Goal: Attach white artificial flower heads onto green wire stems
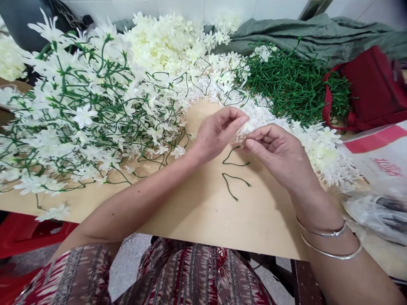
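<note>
My left hand (218,132) is closed in a pinch above the middle of the table, over the edge of a strip of white thready flower parts (263,109). Close to its right, my right hand (280,154) also pinches with thumb and forefinger. White threads show between the two sets of fingertips; whether they are held or lie in the pile behind, I cannot tell. Below the hands, a bent green stem (237,163) and a second green stem (229,186) rest on the tabletop (197,207).
Assembled white flowers on green stems (85,114) heap up on the left. Loose cream petals (165,42) lie at the back, beside a mound of green stems (289,82). On the right are a red bag (375,89), a white-and-red bag (381,148) and clear plastic (378,212).
</note>
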Motion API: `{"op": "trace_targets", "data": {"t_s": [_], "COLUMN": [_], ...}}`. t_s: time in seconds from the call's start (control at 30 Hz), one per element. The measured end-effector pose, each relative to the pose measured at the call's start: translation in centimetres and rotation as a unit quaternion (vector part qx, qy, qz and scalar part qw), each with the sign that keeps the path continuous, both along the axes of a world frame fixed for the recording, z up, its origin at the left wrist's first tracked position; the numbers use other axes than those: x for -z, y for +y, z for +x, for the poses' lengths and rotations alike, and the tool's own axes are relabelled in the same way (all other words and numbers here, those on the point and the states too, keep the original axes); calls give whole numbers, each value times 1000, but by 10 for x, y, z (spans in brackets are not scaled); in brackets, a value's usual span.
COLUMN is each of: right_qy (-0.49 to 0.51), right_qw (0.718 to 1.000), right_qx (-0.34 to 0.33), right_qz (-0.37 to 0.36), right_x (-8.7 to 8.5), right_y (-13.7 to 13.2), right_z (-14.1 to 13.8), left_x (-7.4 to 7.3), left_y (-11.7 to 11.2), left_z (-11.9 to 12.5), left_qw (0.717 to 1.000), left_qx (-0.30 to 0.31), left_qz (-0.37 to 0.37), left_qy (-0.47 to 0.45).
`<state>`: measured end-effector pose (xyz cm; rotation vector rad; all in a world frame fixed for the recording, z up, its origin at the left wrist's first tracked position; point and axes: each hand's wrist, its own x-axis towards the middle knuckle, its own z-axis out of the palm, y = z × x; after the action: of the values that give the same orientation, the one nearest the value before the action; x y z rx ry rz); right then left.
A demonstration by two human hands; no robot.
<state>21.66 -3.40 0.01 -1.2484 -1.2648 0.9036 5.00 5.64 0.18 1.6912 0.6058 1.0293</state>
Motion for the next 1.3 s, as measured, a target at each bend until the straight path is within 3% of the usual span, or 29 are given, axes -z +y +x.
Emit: {"op": "trace_targets", "data": {"t_s": [0.2,0.37,0.57,0.73,0.93,1.13,1.3], "right_qy": [-35,63,112,103,17,-8,-11], "right_qw": [995,997,993,991,993,995,998], "right_qx": [73,41,30,74,108,86,54], "right_qz": [61,18,15,37,50,48,15], "right_x": [-11,0,7,3,1,0,5], "right_y": [-4,1,4,4,7,7,9], "right_z": [-5,-7,-4,6,23,25,25], "left_x": [6,7,10,9,-3,-12,-21], "left_y": [-3,-18,-16,-9,-13,-20,-24], "left_z": [1,7,9,0,-17,-9,-5], "left_qw": [996,995,998,987,899,842,765], "left_qx": [-23,-42,-25,-55,-12,-16,-6], "left_qz": [71,78,51,109,225,265,322], "left_qy": [41,35,2,103,376,469,557]}}
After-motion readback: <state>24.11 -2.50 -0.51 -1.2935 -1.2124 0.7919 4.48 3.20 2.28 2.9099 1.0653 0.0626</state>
